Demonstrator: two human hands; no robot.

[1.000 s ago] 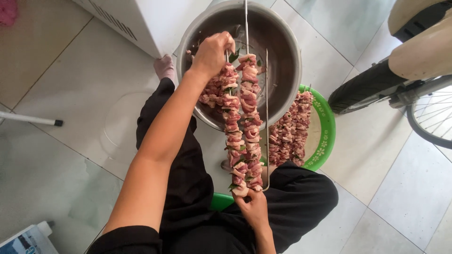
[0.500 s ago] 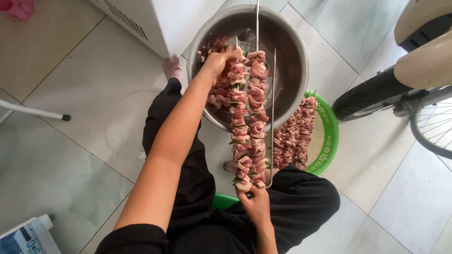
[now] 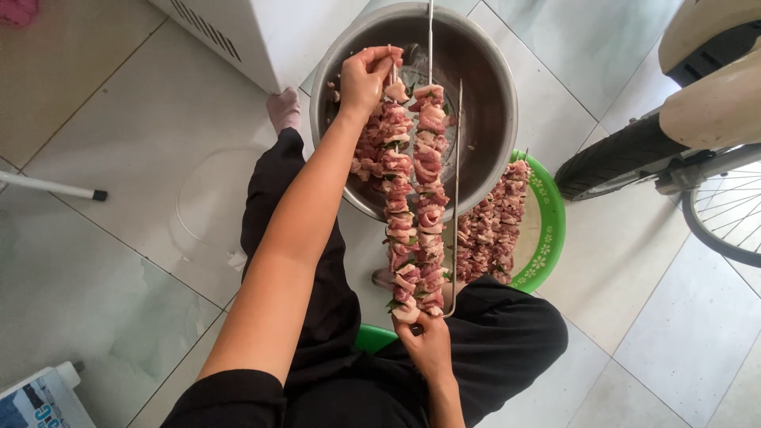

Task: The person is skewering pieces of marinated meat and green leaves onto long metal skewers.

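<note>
My right hand (image 3: 428,345) grips the base of a long metal multi-prong skewer (image 3: 455,198) held out over my lap. Two of its prongs are packed with pink meat chunks and green leaf bits (image 3: 416,198); a third prong is bare. My left hand (image 3: 366,75) pinches the top of the left meat row, fingers closed on a piece at the prong's tip. Below it sits a large steel bowl (image 3: 495,103) with some raw meat inside.
A green plastic tray (image 3: 547,230) with several loaded meat skewers lies right of the bowl. A white appliance (image 3: 254,32) stands at the top left. A bicycle wheel (image 3: 713,206) and a scooter body are at the right. A white jug (image 3: 40,396) sits at the bottom left.
My left hand has moved up the left meat row to its top end. The skewer has shifted slightly farther over the bowl.
</note>
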